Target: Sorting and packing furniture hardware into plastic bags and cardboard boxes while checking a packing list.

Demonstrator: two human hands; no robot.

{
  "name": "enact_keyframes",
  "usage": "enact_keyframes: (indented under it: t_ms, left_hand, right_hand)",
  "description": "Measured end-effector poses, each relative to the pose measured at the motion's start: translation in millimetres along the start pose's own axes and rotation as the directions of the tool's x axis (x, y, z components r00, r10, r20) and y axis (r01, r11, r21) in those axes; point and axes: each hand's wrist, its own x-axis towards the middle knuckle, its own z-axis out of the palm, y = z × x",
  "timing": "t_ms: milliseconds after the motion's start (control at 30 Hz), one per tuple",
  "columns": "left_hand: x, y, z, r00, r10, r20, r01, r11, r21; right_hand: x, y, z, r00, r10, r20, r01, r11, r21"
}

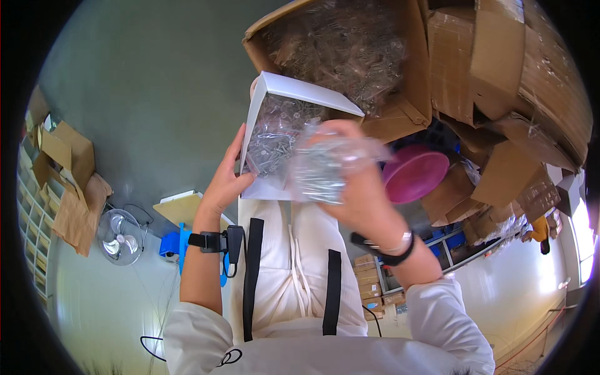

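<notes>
A white open box (306,89) is tilted in front of me above my lap. My left hand (225,178) grips its left wall, thumb on the inner side and fingers outside. Inside lie clear plastic bags of small metal screws or similar hardware (272,144). Over the box's right side, my right hand (353,165) is closed on a clear plastic bag of screws (320,175); both are smeared by motion. Just beyond stands a large open cardboard box (403,119), holding many more clear bags of metal hardware (340,50).
To the right sits a pink plastic basin (415,174), with stacked cardboard boxes (453,65) behind it. A floor fan (119,237) and an open carton (78,150) are at the left. Smaller cartons (367,281) stand low beside my right leg.
</notes>
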Motion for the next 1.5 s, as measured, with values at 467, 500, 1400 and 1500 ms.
enact_keyframes:
  t_ms: [467, 500, 1400, 1500]
  left_hand:
    - [14.1, 7.5, 4.3, 0.997, -0.079, -0.001, 0.079, 0.992, -0.095]
    - [12.5, 6.5, 3.3, 0.996, -0.091, -0.010, 0.090, 0.991, -0.102]
    - [8.4, 1.6, 3.6, 0.996, -0.064, -0.056, 0.062, 0.998, -0.030]
    - [9.8, -2.0, 3.1, 0.996, -0.062, -0.062, 0.061, 0.998, -0.025]
  right_hand:
    - [150.1, 171.2, -99.1, 0.908, -0.133, -0.398, -0.087, 0.868, -0.489]
    - [166.7, 180.7, -95.6, 0.918, -0.103, -0.383, -0.145, 0.811, -0.566]
    - [177.0, 209.3, -2.8, 0.994, -0.021, -0.105, -0.079, 0.521, -0.850]
    - [173.9, 195.7, -15.3, 0.981, 0.110, -0.160, -0.194, 0.535, -0.822]
